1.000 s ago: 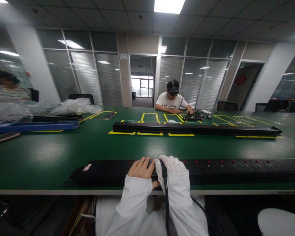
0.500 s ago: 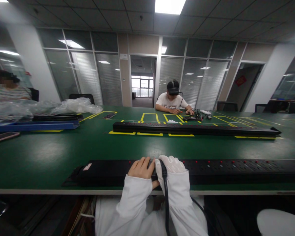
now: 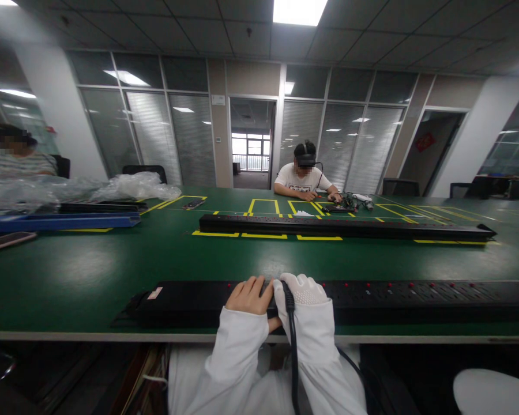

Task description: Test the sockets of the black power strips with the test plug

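Observation:
A long black power strip (image 3: 398, 308) with a row of red dots along its top lies across the near edge of the table. My bare left hand (image 3: 249, 295) clasps the strip, fingers over the top and thumb down on its front side. Right beside it, my white-gloved right hand (image 3: 308, 290) is closed round the end of a thick black power cord (image 3: 292, 346). The cord's end is pressed down at the strip; its plug is hidden under my fingers. From there the cord hangs over the table edge along my right sleeve.
A second black power strip (image 3: 346, 226) lies farther back on the green table (image 3: 164, 259). Yellow tape marks surround it. To the left are clear plastic wrap (image 3: 134, 187), a blue rail (image 3: 95, 221) and a phone (image 3: 8, 242). A person (image 3: 305, 178) sits opposite near tangled cables (image 3: 354, 202).

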Motion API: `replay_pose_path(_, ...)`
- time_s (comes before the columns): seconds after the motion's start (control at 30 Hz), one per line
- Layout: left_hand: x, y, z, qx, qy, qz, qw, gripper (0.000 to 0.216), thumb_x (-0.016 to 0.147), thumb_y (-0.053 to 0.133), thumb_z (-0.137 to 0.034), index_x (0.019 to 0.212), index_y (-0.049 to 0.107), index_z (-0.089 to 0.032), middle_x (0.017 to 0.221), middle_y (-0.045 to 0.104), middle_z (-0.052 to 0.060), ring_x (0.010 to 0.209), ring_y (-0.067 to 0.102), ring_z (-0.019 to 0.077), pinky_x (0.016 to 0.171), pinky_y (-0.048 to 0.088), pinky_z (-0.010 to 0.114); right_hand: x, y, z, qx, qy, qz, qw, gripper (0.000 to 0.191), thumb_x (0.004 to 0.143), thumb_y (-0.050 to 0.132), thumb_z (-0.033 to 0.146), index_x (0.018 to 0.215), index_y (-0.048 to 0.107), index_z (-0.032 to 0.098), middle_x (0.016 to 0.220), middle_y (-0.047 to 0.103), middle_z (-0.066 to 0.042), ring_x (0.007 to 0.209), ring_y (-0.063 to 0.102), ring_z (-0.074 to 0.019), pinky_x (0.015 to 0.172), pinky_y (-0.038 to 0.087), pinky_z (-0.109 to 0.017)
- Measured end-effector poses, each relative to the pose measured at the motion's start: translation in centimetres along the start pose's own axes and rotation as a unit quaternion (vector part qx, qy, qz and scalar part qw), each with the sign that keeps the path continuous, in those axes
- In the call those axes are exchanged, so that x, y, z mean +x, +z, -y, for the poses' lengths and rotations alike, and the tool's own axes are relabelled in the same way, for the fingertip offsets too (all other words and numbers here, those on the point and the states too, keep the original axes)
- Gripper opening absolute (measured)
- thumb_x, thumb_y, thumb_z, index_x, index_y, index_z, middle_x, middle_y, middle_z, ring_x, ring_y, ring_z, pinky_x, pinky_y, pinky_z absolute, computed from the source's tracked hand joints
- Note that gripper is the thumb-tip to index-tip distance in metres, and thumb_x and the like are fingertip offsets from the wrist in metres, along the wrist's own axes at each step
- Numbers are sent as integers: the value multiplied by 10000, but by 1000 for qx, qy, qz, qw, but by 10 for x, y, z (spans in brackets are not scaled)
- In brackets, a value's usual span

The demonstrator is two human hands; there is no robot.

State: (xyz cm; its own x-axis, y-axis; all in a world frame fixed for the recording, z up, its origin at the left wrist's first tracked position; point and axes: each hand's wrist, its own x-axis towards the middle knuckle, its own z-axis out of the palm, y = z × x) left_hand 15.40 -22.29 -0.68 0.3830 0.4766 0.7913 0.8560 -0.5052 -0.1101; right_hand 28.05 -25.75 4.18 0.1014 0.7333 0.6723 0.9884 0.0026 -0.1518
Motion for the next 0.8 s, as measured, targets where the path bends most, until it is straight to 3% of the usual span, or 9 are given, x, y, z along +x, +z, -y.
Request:
replay_pose_path(0.23, 0, 0, -1, -1, -6, -3, 1000, 488, 660, 586, -427, 1103, 593, -221, 1077, 652, 85, 960, 581, 276, 795, 390, 389, -1, 1, -1, 18, -12, -20, 1000, 254, 851, 416, 427, 854, 637, 301, 748, 598, -4, 717, 492, -151, 660, 257, -251)
replay_pose_path(0.8, 0, 0, 0, 0, -4, 2, 1000, 492, 659, 581, -422, 1108, 592, -222, 1067, 653, 82, 958, 580, 276, 793, 395, 388, 0, 1, -1, 15, -1, 0, 1000, 269, 856, 391, 430, 865, 635, 318, 761, 597, 7, 726, 511, -158, 672, 271, -261)
